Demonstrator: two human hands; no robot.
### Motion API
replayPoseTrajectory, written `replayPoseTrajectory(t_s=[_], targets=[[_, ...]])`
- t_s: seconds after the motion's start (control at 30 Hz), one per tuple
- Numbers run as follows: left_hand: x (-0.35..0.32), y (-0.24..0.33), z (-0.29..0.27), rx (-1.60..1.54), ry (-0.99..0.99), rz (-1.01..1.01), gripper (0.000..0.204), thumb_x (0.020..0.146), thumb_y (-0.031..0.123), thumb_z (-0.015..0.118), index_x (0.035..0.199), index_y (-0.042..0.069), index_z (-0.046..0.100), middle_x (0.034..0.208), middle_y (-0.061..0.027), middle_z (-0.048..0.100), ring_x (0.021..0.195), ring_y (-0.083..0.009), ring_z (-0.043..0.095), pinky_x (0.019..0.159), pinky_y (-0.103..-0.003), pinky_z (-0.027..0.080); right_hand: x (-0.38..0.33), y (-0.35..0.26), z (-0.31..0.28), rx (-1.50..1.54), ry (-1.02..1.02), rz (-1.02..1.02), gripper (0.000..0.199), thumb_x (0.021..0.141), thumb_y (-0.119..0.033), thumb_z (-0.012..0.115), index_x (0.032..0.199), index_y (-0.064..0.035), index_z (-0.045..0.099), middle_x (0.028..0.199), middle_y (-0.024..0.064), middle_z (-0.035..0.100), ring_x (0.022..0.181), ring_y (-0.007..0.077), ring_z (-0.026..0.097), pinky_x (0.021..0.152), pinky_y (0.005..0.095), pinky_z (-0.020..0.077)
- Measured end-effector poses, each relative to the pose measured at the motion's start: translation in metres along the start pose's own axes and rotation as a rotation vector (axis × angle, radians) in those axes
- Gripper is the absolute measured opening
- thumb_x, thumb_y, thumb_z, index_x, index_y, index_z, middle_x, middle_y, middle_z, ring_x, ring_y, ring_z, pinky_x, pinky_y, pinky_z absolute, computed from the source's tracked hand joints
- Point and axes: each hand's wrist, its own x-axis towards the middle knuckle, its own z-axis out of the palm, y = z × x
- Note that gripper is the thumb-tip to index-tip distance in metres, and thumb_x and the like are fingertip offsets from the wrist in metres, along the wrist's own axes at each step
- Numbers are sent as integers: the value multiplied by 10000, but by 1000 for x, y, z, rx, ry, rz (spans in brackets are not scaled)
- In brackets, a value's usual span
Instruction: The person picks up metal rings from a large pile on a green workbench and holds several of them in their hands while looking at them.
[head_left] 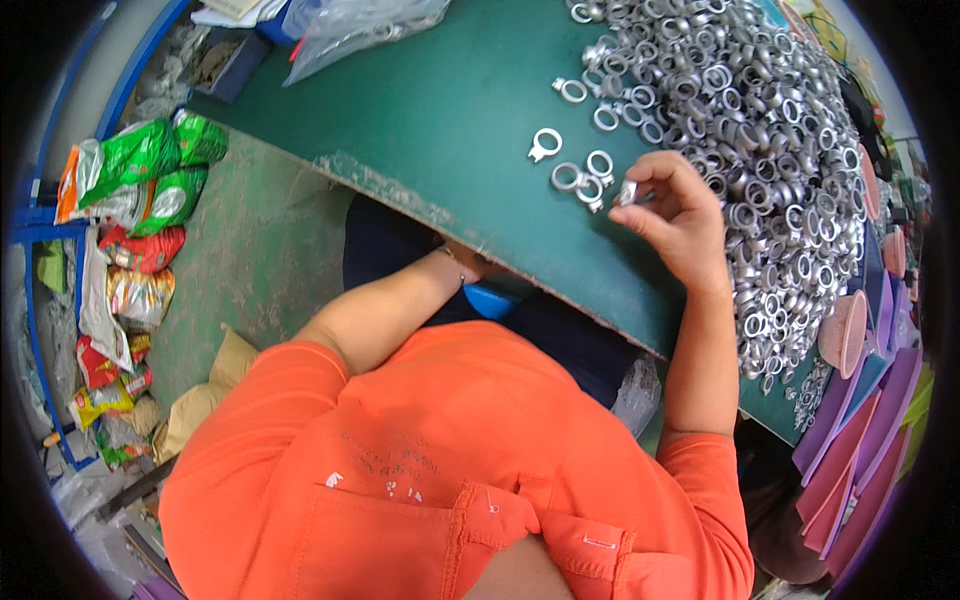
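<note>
My right hand is over the green table, pinching a small silver metal ring between thumb and fingertips; the ring is seen nearly edge-on. Just left of it, a few similar rings with small lugs lie loose on the tabletop, one ring a little apart. A large heap of such rings spreads to the right, behind and beside my right forearm. My left hand is at the table's near edge, partly beneath it; its fingers are hidden. Below that hand shows a blue rounded object.
The green table has a chipped near edge. A clear plastic bag lies at its far left. Colourful packages fill a blue-framed rack at left. Pink and purple trays stand at right, with smaller metal pieces near the table corner.
</note>
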Motion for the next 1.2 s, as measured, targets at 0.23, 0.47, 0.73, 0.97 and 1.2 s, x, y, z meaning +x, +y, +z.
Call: replayPoseTrajectory(t_s=[0.23,0.47,0.73,0.97,1.2], targets=[[-39,-2,19,712,-201,-6,273,858,241,581,1076,78,565,991,-76,610,873,-187,595,715,-367,518,0,-12,2,64,-17,-2,289,650,23,760,886,-9,596,940,34,548,798,116,590,649,222,532],[-116,4,54,1901,-627,275,178,810,157,634,908,8,642,800,-111,630,720,-223,610,652,-323,491,2,-19,-8,990,-56,201,309,860,-26,540,1160,28,486,965,179,627,851,262,654,657,315,572],[-101,18,126,1938,-333,1370,376,697,-9,688,1049,33,563,988,-94,518,682,-191,559,604,-298,469,23,-19,3,-419,7,-98,204,787,-8,587,975,-67,640,860,130,565,829,299,581,745,361,473],[-80,20,124,1800,-417,1182,340,691,-75,682,1001,14,574,973,-71,511,791,-130,597,665,-251,500,20,-8,17,-642,-21,148,220,786,-155,649,895,-4,532,893,181,551,870,361,565,743,429,460],[-72,12,113,1079,-670,914,299,737,-91,664,1013,-24,570,1004,-68,518,825,-171,623,705,-263,543,19,-12,10,-186,45,310,177,757,-99,691,792,8,555,709,96,571,668,195,577,589,321,462]])
